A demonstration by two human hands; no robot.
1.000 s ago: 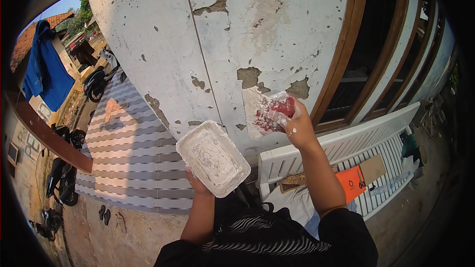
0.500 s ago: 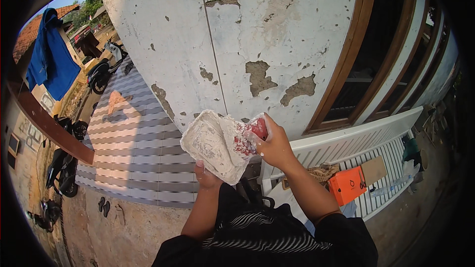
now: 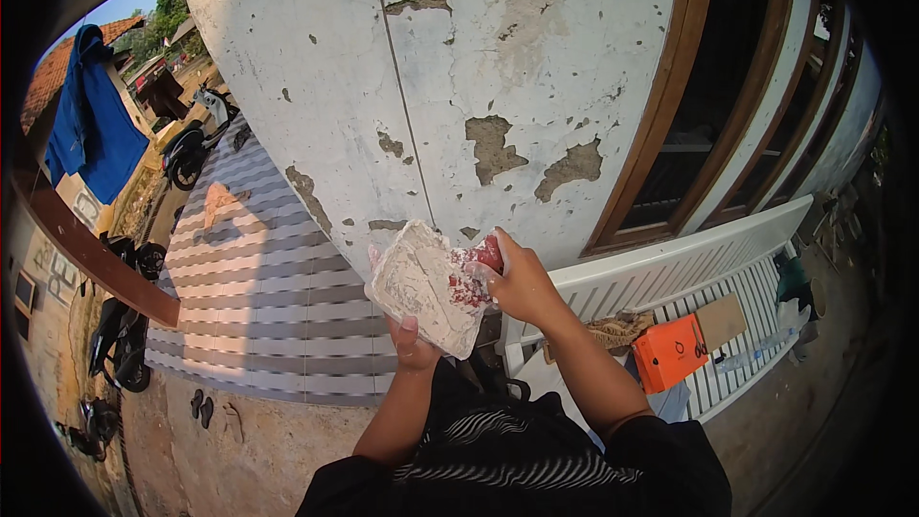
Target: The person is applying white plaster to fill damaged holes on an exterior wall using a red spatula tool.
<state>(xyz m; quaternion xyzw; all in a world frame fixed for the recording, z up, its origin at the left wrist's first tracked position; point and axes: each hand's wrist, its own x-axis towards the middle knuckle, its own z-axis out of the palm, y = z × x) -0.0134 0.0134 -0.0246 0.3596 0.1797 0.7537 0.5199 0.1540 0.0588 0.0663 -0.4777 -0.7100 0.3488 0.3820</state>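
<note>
My left hand point(image 3: 414, 348) holds a shallow, roughly rectangular tray point(image 3: 448, 343) from beneath, thumb at the near edge and fingertips showing past its far left side. Whitish putty point(image 3: 417, 273) coats its inside and rim. In my right hand point(image 3: 522, 283) is a red putty scraper point(image 3: 487, 253), smeared with white, pressed against the tray's right side. Its working edge is hidden by putty. Beyond the tray stands a white wall point(image 3: 316, 0) with flaking paint and bare grey patches point(image 3: 494, 147).
At the right, a white slatted bench point(image 3: 613, 280) holds an orange box point(image 3: 670, 354), cardboard point(image 3: 720, 322) and a plastic bottle point(image 3: 756, 352). Brown-framed windows point(image 3: 651, 105) are above it. Striped floor tiles point(image 3: 278, 325), sandals point(image 3: 201, 408) and parked motorbikes point(image 3: 123, 345) lie to the left.
The tray has turned and tilted slightly in my left hand, whose fingertips now show at its far left side. My right hand and the scraper have shifted a little left and down.
</note>
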